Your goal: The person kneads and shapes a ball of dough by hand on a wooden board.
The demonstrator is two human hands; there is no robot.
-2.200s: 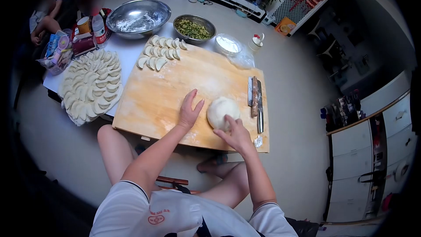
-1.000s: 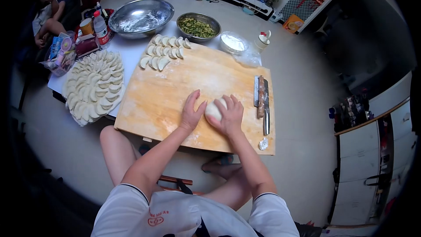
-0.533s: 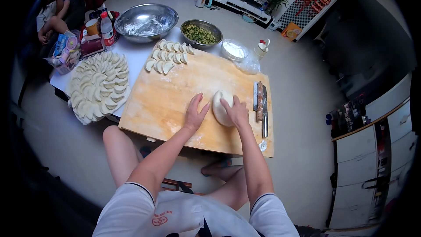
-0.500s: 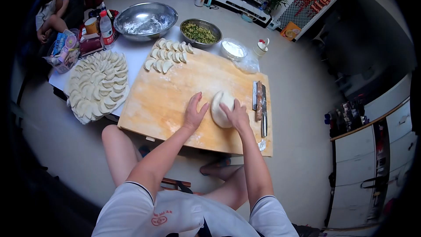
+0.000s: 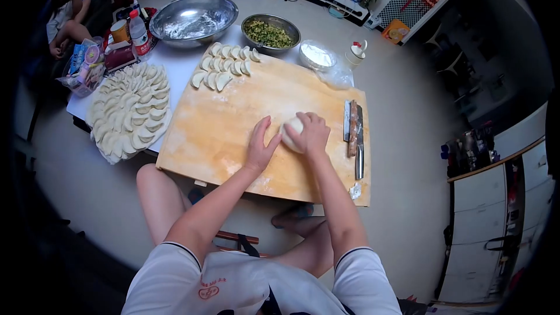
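A smooth lump of white dough (image 5: 291, 135) rests on the floured wooden board (image 5: 233, 122). My right hand (image 5: 312, 134) is curved over the dough's right side, its fingers wrapped on it. Close by on the left, my left hand (image 5: 261, 144) stands on edge with its thumb apart from the fingers, holding nothing. Rows of crescent dumplings (image 5: 222, 65) lie at the board's back left. Near its right edge are a rolling pin (image 5: 353, 128) and a knife (image 5: 359, 143), side by side.
Many dumplings cover a cloth-lined tray (image 5: 129, 111) at left. Behind the board stand a large metal bowl (image 5: 194, 20), a bowl of green filling (image 5: 270, 32) and a bowl of flour (image 5: 317, 55). A bottle (image 5: 139, 36) is at back left. Another person (image 5: 67, 20) sits beyond.
My right hand has moved further over the dough, which now looks smaller and more covered. The dough sits closer to my left hand. The view has shifted slightly.
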